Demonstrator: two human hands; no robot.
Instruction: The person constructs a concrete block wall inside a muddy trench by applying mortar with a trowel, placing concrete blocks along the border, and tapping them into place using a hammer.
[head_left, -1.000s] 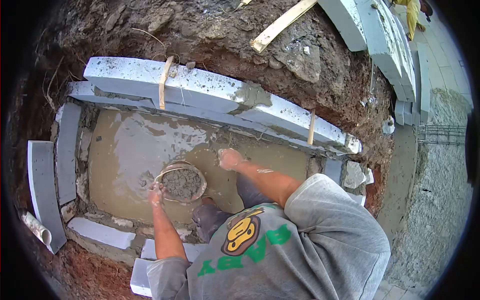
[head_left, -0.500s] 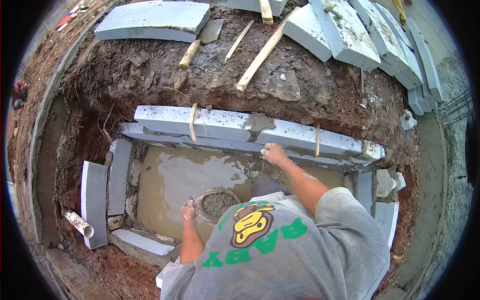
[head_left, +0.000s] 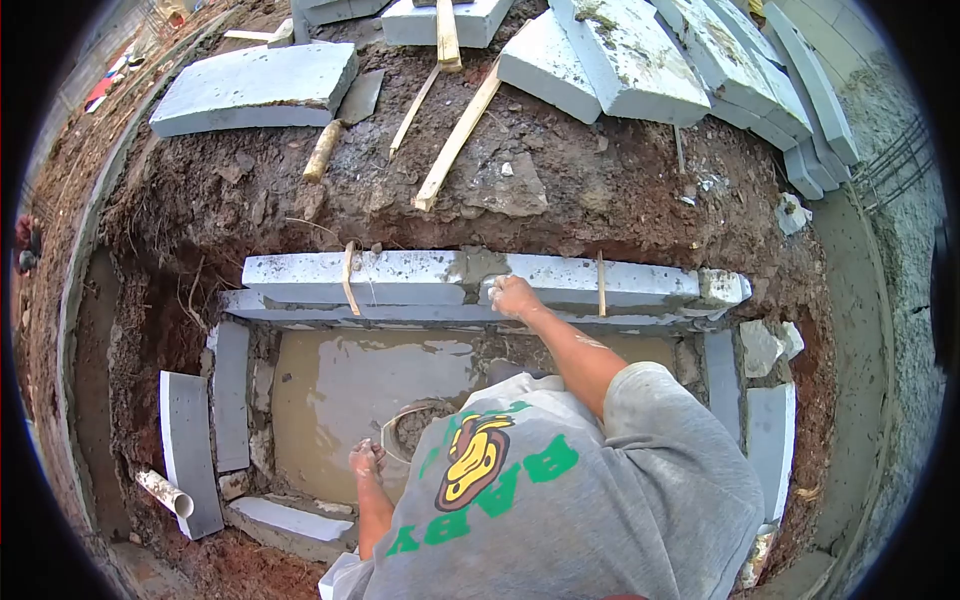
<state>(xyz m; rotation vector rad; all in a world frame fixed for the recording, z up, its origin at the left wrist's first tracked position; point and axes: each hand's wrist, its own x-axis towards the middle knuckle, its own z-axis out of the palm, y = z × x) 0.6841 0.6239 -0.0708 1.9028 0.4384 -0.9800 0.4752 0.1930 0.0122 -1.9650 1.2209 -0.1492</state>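
Note:
My left hand is closed at the left edge of a round bucket of grey mortar, low over the muddy water; my shirt partly hides the bucket. My right hand reaches forward to the far block wall, fingers closed together beside the patch of wet mortar between two top blocks. What those fingers hold, if anything, is too small to tell.
Muddy water fills the block-lined pit. Two wooden strips cross the far wall. Loose blocks and boards lie on the soil beyond. A pipe is at the left, broken stones at the right.
My view has tilted up, then shifted, showing more of the far bank. My right hand has moved from above the water to the mortar joint on the far wall. My left hand stays at the bucket.

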